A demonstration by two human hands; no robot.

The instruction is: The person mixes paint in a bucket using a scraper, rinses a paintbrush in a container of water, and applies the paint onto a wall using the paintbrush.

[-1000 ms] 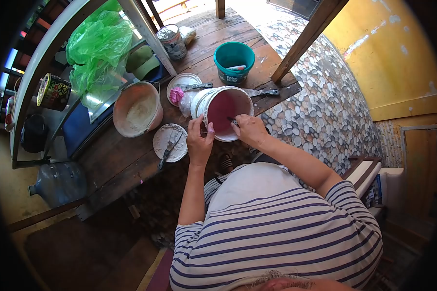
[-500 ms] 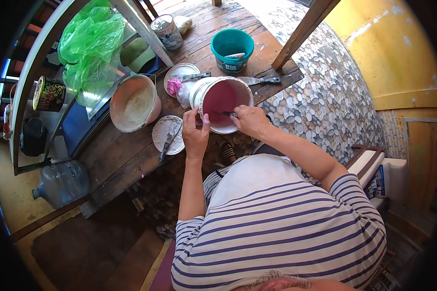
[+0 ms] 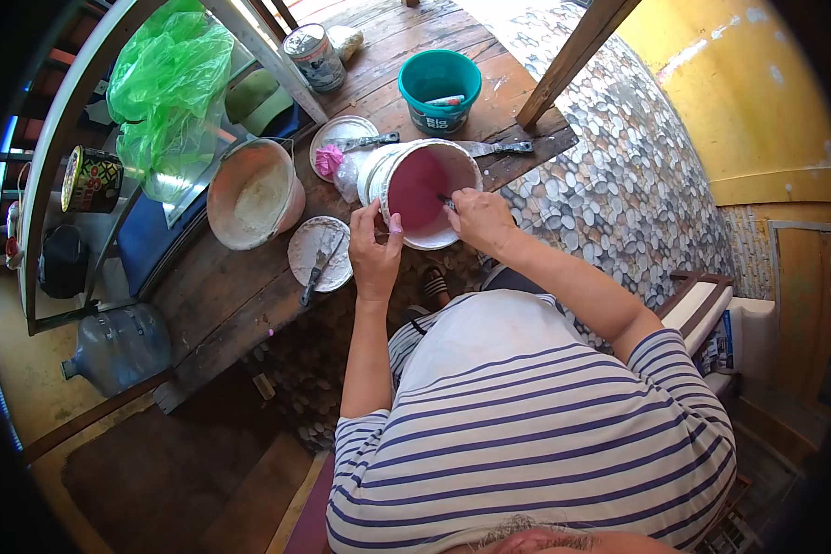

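A white bucket (image 3: 369, 175) is tipped toward me at the table's edge, with pink material (image 3: 422, 189) inside. My left hand (image 3: 376, 254) grips its near left rim, thumb up by the opening. My right hand (image 3: 483, 222) is closed on a small dark-handled tool (image 3: 446, 200) at the right side of the mouth; the tool reaches inside and its kind is unclear. Left of the bucket, one putty knife (image 3: 320, 268) lies on a smeared white lid (image 3: 304, 242). Another putty knife (image 3: 367, 141) rests across a farther lid (image 3: 327, 131).
On the wooden table (image 3: 222, 291) stand an orange bucket (image 3: 289, 205) with pale residue, a teal bucket (image 3: 440, 85) and a paint can (image 3: 316, 61). A third putty knife (image 3: 508, 148) lies behind the white bucket. A wooden post (image 3: 577, 65) rises at right; a water jug (image 3: 123, 342) lies at left.
My right hand has shifted slightly right and up along the bucket's mouth, with the tool in it. The left hand keeps its hold on the rim.
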